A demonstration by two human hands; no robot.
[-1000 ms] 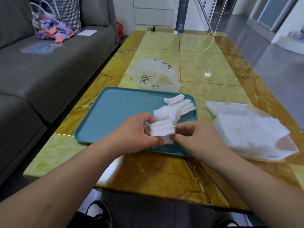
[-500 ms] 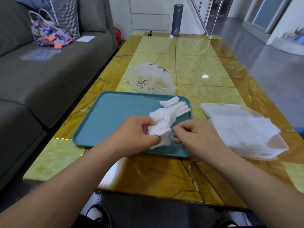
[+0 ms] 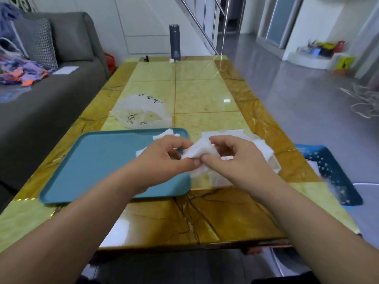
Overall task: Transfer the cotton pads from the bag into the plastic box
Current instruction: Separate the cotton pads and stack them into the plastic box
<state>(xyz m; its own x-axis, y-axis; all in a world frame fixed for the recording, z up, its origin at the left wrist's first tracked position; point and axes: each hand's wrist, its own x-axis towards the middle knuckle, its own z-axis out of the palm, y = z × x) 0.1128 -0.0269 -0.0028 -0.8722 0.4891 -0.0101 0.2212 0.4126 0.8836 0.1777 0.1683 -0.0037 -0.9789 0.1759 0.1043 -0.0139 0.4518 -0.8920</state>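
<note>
- Grips a small stack of cotton pads [image 3: 195, 153] with the left hand [image 3: 164, 160], fingers [image 3: 176, 142] curled round its left side, thumb against the near edge.
- Pinches the same stack from the right with the right hand [image 3: 233, 160], thumb tip touching the left thumb; judged to be squaring the stack before loading.
- Holds the stack in the air over the gap between the teal tray [image 3: 98, 160] and the plastic box [image 3: 272, 158], toward the near edge of the table [image 3: 205, 95].
- Stages loose pads [image 3: 166, 134] at the tray's far right corner, probably as a sorting area.
- Sets the box just right of the tray, within short reach, white pads already inside.
- Places the translucent bag [image 3: 141, 113] beyond the tray's far edge, apparently emptied.
- Shows black handwritten marks on the bag; not legible.
- Shows a small pale emblem on the dark flask [image 3: 175, 42] at the table's far edge; too small to read.
</note>
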